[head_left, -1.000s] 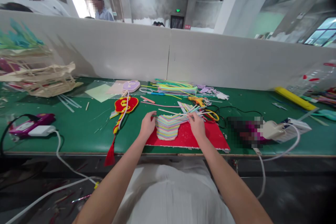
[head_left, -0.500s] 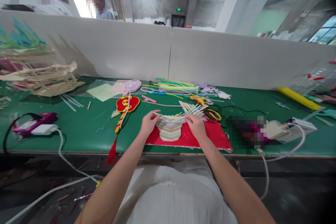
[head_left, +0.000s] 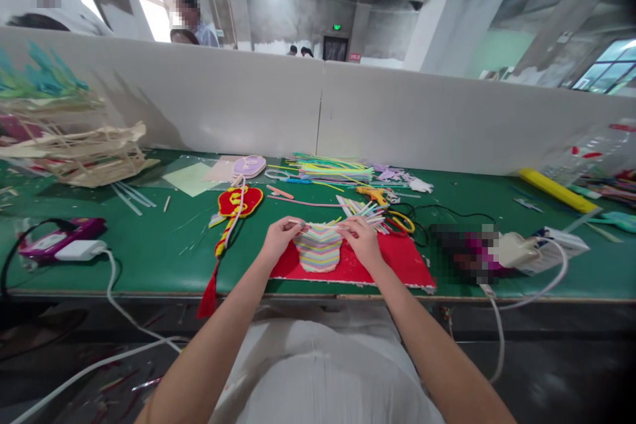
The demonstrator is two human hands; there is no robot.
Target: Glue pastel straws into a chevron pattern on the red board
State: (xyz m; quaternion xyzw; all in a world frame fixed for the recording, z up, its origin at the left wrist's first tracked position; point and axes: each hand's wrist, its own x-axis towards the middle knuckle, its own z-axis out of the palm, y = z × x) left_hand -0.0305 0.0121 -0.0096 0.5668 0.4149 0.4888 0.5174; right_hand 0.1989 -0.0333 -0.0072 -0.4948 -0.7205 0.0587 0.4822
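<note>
A striped pastel shape (head_left: 318, 253) made of glued strips lies on a red sheet (head_left: 397, 258) near the table's front edge. My left hand (head_left: 279, 238) and my right hand (head_left: 365, 243) pinch the two ends of a thin pale strip (head_left: 318, 224) stretched across the top of the striped shape. Both hands have their fingers closed on that strip. A fan of loose coloured strips (head_left: 365, 208) lies just behind my right hand.
On the green table (head_left: 149, 245) lie a red-and-gold tasselled ornament (head_left: 237, 202), a pile of coloured strips (head_left: 334, 167), a yellow glue gun (head_left: 373, 194), a purple device (head_left: 57, 236) with white cable, and stacked pale frames (head_left: 84, 149). A white partition (head_left: 318, 106) backs the table; people stand beyond it.
My right hand moved left from the fan of loose strips toward the striped shape, bringing a strip over its top edge. My left hand took hold of the strip's other end.
</note>
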